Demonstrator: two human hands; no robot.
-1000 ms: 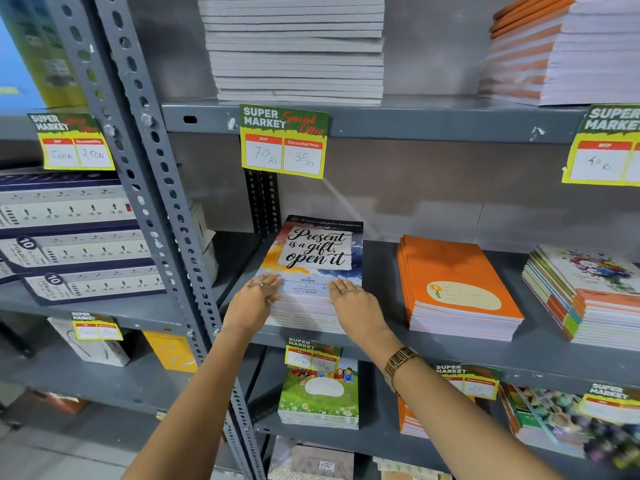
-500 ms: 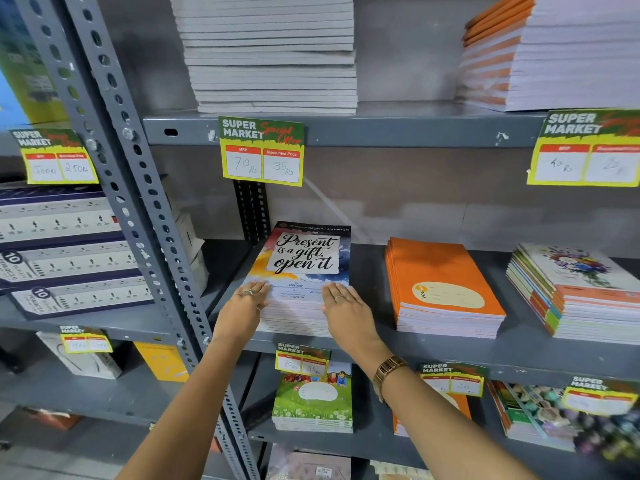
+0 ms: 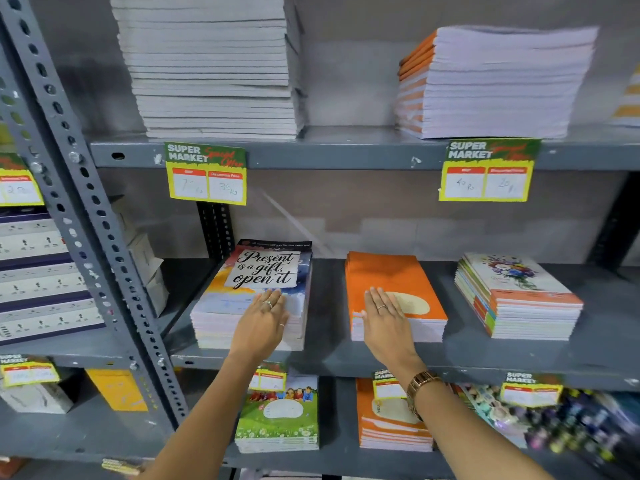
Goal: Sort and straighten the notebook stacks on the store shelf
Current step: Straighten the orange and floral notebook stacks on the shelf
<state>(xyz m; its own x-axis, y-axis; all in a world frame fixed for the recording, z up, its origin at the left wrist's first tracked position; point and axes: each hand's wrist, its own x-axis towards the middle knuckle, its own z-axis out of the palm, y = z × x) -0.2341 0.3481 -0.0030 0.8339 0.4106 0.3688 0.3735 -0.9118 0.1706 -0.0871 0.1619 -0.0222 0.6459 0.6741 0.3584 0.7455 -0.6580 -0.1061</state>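
Observation:
Three notebook stacks lie on the grey middle shelf (image 3: 325, 355). The left stack (image 3: 239, 306) has a "Present is a gift, open it" cover. My left hand (image 3: 265, 320) lies flat over its front right corner, fingers spread. The orange stack (image 3: 398, 282) sits in the middle. My right hand (image 3: 382, 315) rests flat on its front left part, fingers together and extended, holding nothing. A floral-cover stack (image 3: 512, 299) with mixed coloured spines lies to the right, untouched.
The upper shelf carries a tall white stack (image 3: 214, 71) and an orange-and-white stack (image 3: 491, 84). Price tags (image 3: 206, 174) hang from shelf edges. The lower shelf holds a green-cover stack (image 3: 277, 414) and another orange stack (image 3: 391, 424). A perforated upright (image 3: 86, 209) stands left, with boxes beyond.
My right hand has left the "Present is a gift" stack and moved right onto the orange stack. My left hand has shifted right along the first stack's front. The view has moved closer.

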